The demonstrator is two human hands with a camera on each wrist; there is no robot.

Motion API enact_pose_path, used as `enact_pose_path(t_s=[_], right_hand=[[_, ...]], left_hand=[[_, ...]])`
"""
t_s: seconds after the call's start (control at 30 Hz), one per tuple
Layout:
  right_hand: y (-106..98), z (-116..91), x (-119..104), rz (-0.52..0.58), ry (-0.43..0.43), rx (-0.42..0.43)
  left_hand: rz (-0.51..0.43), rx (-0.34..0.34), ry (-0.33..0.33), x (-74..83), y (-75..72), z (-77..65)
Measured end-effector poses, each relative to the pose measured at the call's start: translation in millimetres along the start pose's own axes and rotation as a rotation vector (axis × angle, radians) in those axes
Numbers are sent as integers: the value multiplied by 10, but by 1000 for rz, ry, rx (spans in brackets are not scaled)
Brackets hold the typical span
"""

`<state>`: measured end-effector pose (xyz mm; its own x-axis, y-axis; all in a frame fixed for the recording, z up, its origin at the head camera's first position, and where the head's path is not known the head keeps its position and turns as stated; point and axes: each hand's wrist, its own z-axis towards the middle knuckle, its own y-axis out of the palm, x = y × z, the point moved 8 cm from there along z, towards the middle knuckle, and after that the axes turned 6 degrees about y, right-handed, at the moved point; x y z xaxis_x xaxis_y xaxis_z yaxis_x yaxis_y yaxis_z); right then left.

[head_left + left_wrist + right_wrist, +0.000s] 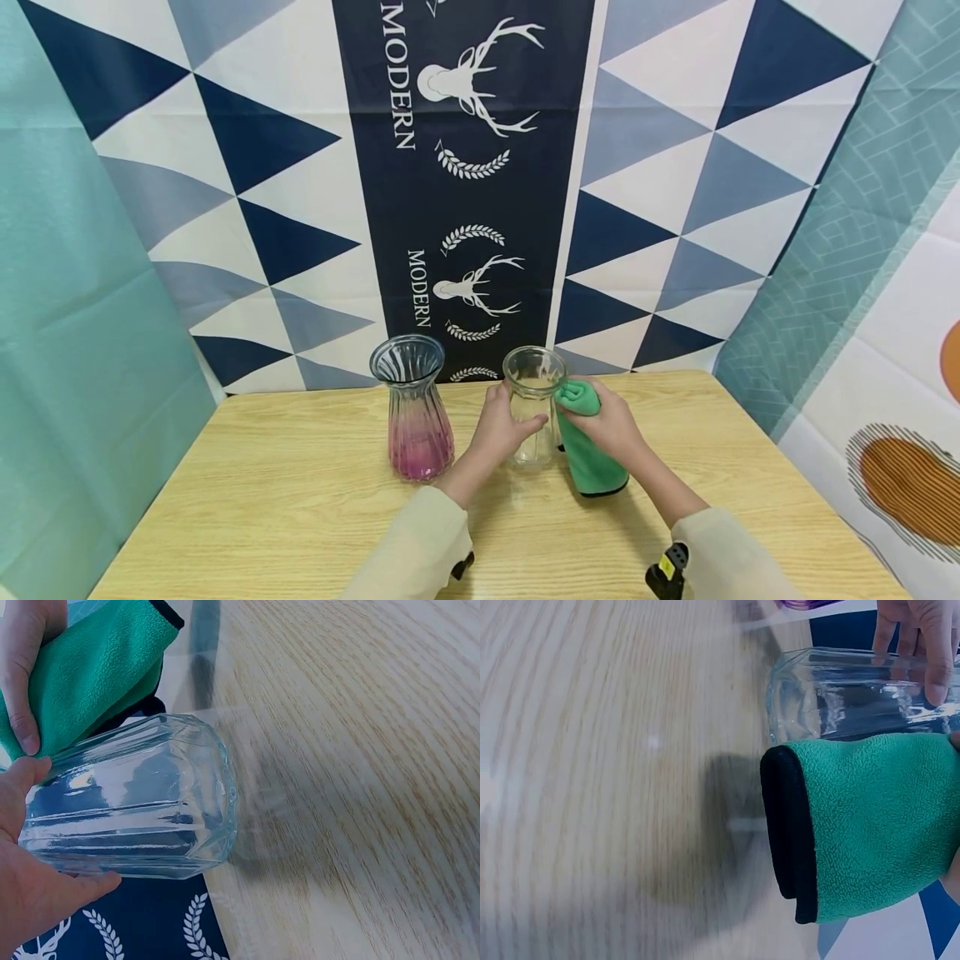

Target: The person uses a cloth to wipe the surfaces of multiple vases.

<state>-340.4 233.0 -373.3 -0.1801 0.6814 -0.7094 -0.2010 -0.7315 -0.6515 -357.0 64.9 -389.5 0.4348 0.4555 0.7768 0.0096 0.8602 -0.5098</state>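
Toward the far side of the wooden table (262, 508), I see the left hand (501, 427) curled round an upright clear glass vase (529, 402). Just right of it, the right hand (613, 423) grips a bunched green cloth (592, 460) beside the rim; a pink-and-blue vase (420, 425) stands to the left.

Shows green on the cloth (596, 460) beside the clear jar (531, 402), blue-to-pink on the vase (420, 425) left of it. Bears blue-and-white triangles on the backdrop (270, 137) behind.
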Motion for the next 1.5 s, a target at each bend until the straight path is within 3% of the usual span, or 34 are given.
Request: enact_pose_path(t_s=[0.43,0.67,0.93,1.2,1.5], right_hand=[[202,-85,279,-112,23,-137],[242,-106,318,-133,29,-193],[169,-107,244,-62,35,-156],[31,-49,59,-39,0,-44],[-46,-8,-36,4,3,7]], left_hand=[[7,8,18,-1,-21,-7],[-13,-7,-1,-10,-10,4],[-35,-6,0,6,-9,2],[-26,-18,-1,6,1,-3],[-15,-21,1,12,2,-2]])
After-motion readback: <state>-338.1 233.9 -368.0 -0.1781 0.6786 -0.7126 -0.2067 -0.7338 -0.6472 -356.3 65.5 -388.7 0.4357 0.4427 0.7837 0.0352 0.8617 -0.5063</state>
